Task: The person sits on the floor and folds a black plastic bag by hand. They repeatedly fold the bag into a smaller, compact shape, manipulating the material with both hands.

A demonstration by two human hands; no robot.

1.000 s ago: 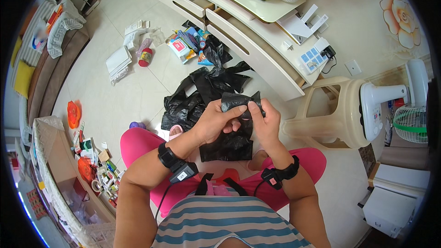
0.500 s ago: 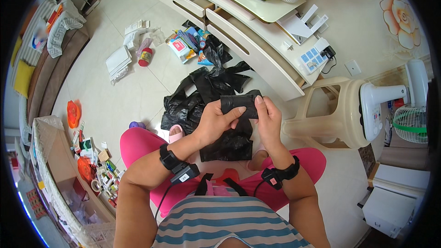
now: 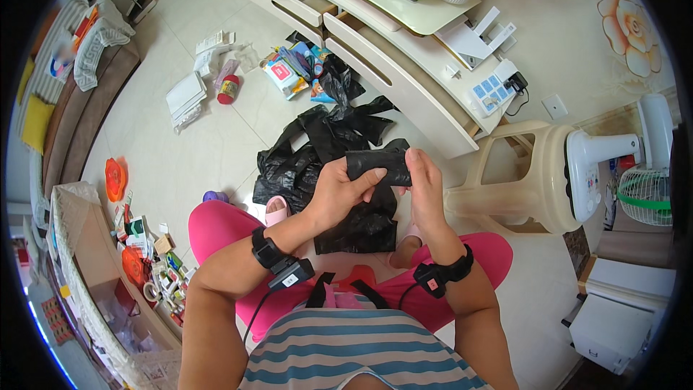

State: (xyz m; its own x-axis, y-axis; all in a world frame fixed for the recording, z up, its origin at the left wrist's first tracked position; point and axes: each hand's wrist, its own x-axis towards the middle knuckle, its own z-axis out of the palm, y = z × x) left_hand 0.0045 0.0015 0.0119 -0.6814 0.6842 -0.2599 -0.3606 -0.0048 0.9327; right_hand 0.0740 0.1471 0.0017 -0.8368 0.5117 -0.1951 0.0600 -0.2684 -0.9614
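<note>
A small flat bundle of black plastic, apparently a folded plastic bag (image 3: 375, 167), is held up in front of me at the centre. My left hand (image 3: 346, 188) grips its left part, thumb across the front and fingers behind. At the bundle's right edge is my right hand (image 3: 426, 184), its thumb and fingers pressed against that side, some fingertips hidden behind. Below, loose black plastic bags (image 3: 303, 162) lie crumpled and spread on the floor, one flat piece (image 3: 361, 231) between my feet.
Ahead stands a white cabinet with pulled-out drawers (image 3: 390, 79). A wet-wipes pack (image 3: 283, 78), a red jar (image 3: 227, 90) and white packages (image 3: 186, 97) lie on the floor. To the right, a beige stool (image 3: 505, 180) lies tipped over; small items (image 3: 170, 267) clutter the left.
My right thumb has slid off the bundle's front to its right edge, and the right hand has turned slightly. My left hand and the bundle have hardly moved.
</note>
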